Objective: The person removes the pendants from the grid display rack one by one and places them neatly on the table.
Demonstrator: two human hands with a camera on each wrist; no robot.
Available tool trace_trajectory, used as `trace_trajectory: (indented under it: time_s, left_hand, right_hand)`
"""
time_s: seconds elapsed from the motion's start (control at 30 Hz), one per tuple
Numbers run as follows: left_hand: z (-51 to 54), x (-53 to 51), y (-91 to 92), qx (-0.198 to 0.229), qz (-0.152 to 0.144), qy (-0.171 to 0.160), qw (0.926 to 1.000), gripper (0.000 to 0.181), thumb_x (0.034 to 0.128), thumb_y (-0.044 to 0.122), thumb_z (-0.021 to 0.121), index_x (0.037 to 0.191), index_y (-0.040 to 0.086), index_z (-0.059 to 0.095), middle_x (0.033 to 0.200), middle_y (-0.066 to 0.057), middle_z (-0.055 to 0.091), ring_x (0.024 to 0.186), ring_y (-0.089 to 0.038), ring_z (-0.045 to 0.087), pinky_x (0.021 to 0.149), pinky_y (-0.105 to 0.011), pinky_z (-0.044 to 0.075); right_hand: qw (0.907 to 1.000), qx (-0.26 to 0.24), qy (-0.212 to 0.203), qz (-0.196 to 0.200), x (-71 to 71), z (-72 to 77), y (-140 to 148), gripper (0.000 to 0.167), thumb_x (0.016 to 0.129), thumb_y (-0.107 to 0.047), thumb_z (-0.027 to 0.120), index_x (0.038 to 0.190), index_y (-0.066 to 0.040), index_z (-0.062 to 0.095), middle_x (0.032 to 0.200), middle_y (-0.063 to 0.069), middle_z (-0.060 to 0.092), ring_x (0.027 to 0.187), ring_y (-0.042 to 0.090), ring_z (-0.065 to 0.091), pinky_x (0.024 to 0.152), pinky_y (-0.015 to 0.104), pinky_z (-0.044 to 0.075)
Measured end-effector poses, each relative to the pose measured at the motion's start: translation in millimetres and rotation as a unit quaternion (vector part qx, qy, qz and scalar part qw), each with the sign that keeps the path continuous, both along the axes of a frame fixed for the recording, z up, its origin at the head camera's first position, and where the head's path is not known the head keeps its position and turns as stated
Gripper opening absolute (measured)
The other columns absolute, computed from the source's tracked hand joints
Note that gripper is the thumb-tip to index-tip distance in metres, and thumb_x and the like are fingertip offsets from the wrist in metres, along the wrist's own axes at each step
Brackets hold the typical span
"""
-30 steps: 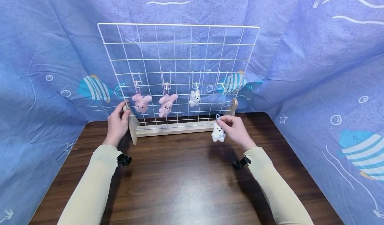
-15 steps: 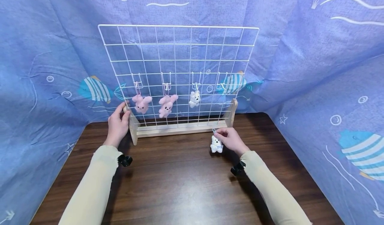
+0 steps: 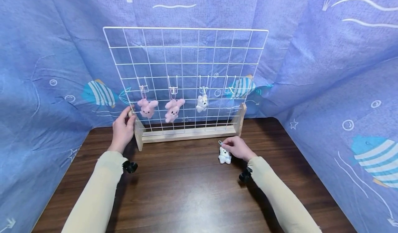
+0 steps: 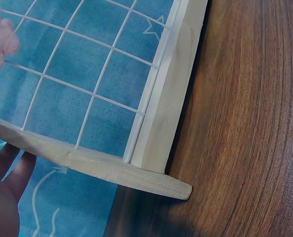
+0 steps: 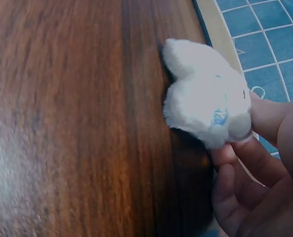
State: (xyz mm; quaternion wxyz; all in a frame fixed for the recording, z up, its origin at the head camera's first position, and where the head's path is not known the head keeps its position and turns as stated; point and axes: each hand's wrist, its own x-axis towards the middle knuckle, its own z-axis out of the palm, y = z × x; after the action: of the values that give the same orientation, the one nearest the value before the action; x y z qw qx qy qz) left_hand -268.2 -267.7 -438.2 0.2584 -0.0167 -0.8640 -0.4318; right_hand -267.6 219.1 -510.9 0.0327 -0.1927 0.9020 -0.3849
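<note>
My left hand (image 3: 122, 129) grips the left wooden upright (image 3: 137, 131) of a stand that carries a white wire grid (image 3: 189, 63). In the left wrist view, fingers (image 4: 19, 173) wrap around that upright's edge. My right hand (image 3: 239, 148) pinches a white plush bear keychain (image 3: 224, 156) by its head, in front of the stand's right end. Its clip loop (image 3: 220, 143) sticks up above the fingers. In the right wrist view, the bear (image 5: 200, 94) is on or just above the table; I cannot tell which.
Two pink plush bunny keychains (image 3: 147, 108) and another white plush bear (image 3: 202, 103) hang from hooks on the grid. A fourth hook (image 3: 230, 89) at the right has nothing on it. Blue fish-print cloth (image 3: 311, 70) surrounds the dark wooden table (image 3: 186, 191).
My right hand has brought the white plush bear down from beside the grid's lower right to near the table, toward me. The left hand has stayed on the upright.
</note>
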Motion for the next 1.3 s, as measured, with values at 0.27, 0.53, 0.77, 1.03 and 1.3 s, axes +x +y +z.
trace_trajectory:
  time_s: [0.27, 0.53, 0.77, 1.03, 1.3]
  left_hand:
    - [-0.7, -0.9, 0.6, -0.002, 0.007, 0.007, 1.0000, 0.042, 0.1102, 0.014, 0.055, 0.153, 0.014, 0.056, 0.126, -0.025, 0.071, 0.110, -0.036, 0.070, 0.077, -0.014, 0.042]
    - [-0.6, -1.7, 0.7, -0.005, 0.009, 0.011, 0.9999, 0.042, 0.1098, 0.014, 0.056, 0.152, 0.015, 0.057, 0.120, -0.024, 0.073, 0.097, -0.029, 0.067, 0.074, -0.020, 0.043]
    - [-1.1, -1.9, 1.0, -0.011, 0.014, 0.020, 0.9997, 0.041, 0.1092, 0.012, 0.056, 0.151, 0.014, 0.058, 0.115, -0.024, 0.074, 0.092, -0.027, 0.065, 0.074, -0.024, 0.043]
    - [-1.1, -1.3, 2.2, -0.007, 0.014, 0.023, 0.9996, 0.041, 0.1087, 0.012, 0.057, 0.150, 0.014, 0.059, 0.119, -0.024, 0.073, 0.096, -0.030, 0.068, 0.077, -0.023, 0.044]
    - [-0.3, 0.2, 2.4, -0.010, 0.018, 0.029, 0.9994, 0.041, 0.1085, 0.011, 0.057, 0.150, 0.013, 0.058, 0.126, -0.026, 0.071, 0.110, -0.037, 0.070, 0.089, -0.044, 0.053]
  right_hand:
    - [0.9984, 0.045, 0.025, 0.024, -6.9, -0.4, 1, 0.012, 0.100, -0.011, 0.071, 0.092, -0.010, 0.080, 0.078, -0.007, 0.071, 0.072, 0.008, 0.058, 0.071, 0.030, 0.048]
    - [0.9965, 0.051, 0.029, 0.059, -12.5, 4.2, 6, 0.011, 0.098, -0.005, 0.071, 0.091, -0.007, 0.080, 0.084, -0.002, 0.075, 0.075, 0.009, 0.060, 0.071, 0.029, 0.049]
    - [0.9949, 0.059, 0.024, 0.079, -14.6, 8.9, 7, 0.011, 0.097, -0.003, 0.072, 0.090, -0.007, 0.080, 0.083, -0.001, 0.075, 0.076, 0.010, 0.061, 0.071, 0.029, 0.050]
    - [0.9938, 0.082, 0.029, 0.069, -14.8, 8.0, 8, 0.011, 0.099, -0.007, 0.071, 0.093, -0.009, 0.080, 0.087, -0.003, 0.076, 0.082, 0.011, 0.064, 0.078, 0.033, 0.051]
    - [0.9944, 0.074, 0.065, 0.037, -12.1, 19.8, -3, 0.009, 0.101, -0.014, 0.070, 0.103, -0.007, 0.076, 0.096, 0.002, 0.077, 0.087, 0.016, 0.068, 0.084, 0.041, 0.055]
